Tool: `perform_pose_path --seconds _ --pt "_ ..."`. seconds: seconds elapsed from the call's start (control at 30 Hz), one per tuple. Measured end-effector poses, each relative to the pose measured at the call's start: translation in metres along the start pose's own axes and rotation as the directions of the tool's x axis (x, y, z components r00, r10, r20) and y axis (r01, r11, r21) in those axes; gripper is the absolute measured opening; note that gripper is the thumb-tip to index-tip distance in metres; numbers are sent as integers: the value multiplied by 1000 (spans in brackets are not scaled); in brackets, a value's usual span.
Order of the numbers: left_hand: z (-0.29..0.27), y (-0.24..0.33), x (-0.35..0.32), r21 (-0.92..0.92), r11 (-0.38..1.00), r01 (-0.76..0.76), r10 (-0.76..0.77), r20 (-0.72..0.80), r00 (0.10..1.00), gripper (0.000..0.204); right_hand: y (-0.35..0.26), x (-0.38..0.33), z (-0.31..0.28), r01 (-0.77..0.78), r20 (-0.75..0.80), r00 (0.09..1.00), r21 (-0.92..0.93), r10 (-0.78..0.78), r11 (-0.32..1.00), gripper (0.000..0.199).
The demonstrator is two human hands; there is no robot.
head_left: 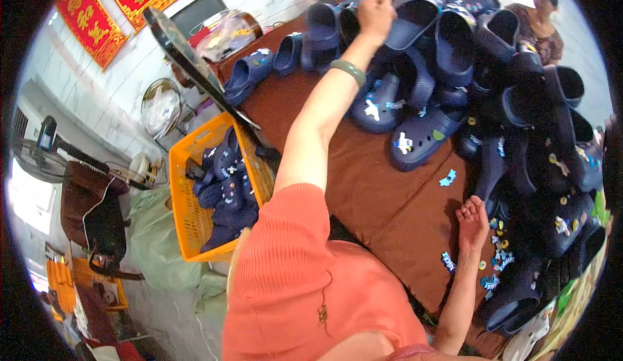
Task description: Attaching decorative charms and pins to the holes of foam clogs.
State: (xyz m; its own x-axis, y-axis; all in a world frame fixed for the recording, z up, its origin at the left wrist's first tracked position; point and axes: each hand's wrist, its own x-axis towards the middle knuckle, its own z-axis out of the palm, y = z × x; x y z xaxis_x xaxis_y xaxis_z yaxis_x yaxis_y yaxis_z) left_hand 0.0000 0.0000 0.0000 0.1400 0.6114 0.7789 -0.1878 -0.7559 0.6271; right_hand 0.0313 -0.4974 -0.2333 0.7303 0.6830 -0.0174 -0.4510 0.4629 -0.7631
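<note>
My left arm, with a green bangle at the wrist, stretches to the far side of the table. There my left hand is closed at the edge of a navy clog on the heap. Its fingertips are partly hidden. My right hand lies palm up by the right-hand clogs, fingers loosely curled, with nothing visible in it. Beside it are small shoe charms, white, blue and yellow. Between the hands sits a navy clog with charms, and a loose blue charm lies on the brown cloth.
Navy clogs pile along the table's far and right sides. A brown cloth covers the table. On the left stands a yellow crate with more clogs. A fan is at far left. Another person is at the far right.
</note>
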Motion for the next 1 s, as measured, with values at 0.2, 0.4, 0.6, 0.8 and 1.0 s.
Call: perform_pose_path --seconds 0.2,0.4,0.6,0.8,1.0 --pt "-150 -114 2 845 526 -101 240 -33 970 39 2 -5 21 -16 -133 991 -55 8 998 38" --pt "-285 -153 -22 876 469 -110 -427 334 840 46 20 -2 24 41 -17 999 -204 -45 978 25" --pt "-322 -151 -68 947 311 -82 -442 220 869 50 5 -3 39 50 85 996 -207 -33 977 32" --pt "-340 -145 -83 960 279 -42 -439 166 883 54 -10 -10 45 69 62 996 -167 -60 984 27" --pt "-363 -181 -14 947 283 151 -367 -39 929 36 -64 -18 26 371 79 928 -306 -364 877 20"
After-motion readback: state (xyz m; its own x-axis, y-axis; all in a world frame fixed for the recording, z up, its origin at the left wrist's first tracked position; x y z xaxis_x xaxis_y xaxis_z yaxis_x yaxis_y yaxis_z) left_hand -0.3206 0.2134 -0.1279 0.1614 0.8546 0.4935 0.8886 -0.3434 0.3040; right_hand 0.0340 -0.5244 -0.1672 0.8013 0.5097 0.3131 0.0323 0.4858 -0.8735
